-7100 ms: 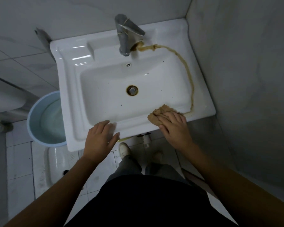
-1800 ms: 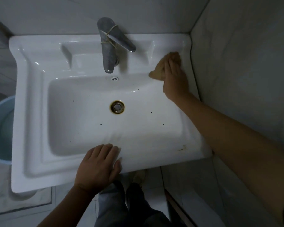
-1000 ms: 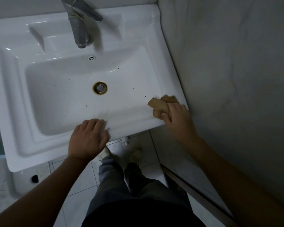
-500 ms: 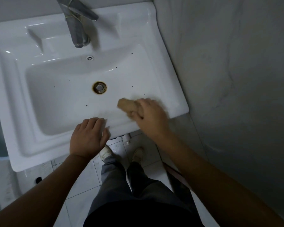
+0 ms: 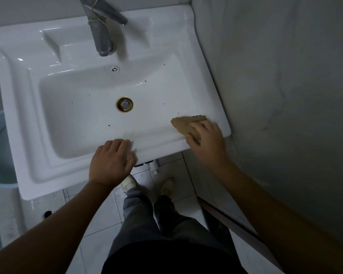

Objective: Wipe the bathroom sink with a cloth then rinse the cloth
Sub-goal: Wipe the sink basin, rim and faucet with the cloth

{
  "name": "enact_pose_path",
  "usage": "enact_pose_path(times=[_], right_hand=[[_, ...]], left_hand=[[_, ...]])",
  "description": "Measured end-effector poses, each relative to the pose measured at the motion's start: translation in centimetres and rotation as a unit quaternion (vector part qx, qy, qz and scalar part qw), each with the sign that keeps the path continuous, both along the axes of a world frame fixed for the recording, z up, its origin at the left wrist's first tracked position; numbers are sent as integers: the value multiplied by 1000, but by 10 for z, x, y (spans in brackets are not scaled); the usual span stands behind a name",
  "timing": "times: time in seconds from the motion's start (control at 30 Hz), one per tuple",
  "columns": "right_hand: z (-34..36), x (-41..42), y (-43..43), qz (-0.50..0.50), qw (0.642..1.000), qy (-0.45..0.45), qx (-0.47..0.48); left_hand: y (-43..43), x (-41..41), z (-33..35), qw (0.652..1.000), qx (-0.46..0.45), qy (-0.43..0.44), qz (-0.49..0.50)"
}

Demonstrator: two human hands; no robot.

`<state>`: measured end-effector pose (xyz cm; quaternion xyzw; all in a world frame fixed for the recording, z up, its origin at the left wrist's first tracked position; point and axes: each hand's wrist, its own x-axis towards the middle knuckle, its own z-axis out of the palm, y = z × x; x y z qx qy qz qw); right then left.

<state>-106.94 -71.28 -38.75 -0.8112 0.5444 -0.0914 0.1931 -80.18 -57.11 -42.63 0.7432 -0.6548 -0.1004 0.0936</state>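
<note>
The right hand (image 5: 205,139) had slid back to the near right corner of the white shiny sink (image 5: 22,107), pressing the crumpled tan cloth (image 5: 183,123) there. The left hand (image 5: 111,161) stayed flat and empty on the front rim. Wiping continued; rinsing still waited.

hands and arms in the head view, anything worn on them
Nothing worn. The left hand and right hand are bare, with no gloves, rings or watch visible. Both forearms are bare as far as the frame shows; no sleeve comes into view.
</note>
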Motion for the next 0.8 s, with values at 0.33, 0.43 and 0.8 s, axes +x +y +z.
enact_pose_path(times=[0.33, 0.43, 0.8], right_hand=[[4, 6, -3, 62, 997, 30, 15], [1, 13, 16, 89, 995, 42, -14], [2, -26, -55, 115, 986, 91, -75]], left_hand=[[0, 2, -5, 1000, -6, -3, 1], [1, 2, -4, 1000, -4, 1, -1], [-1, 2, -4, 1000, 10, 9, 2]])
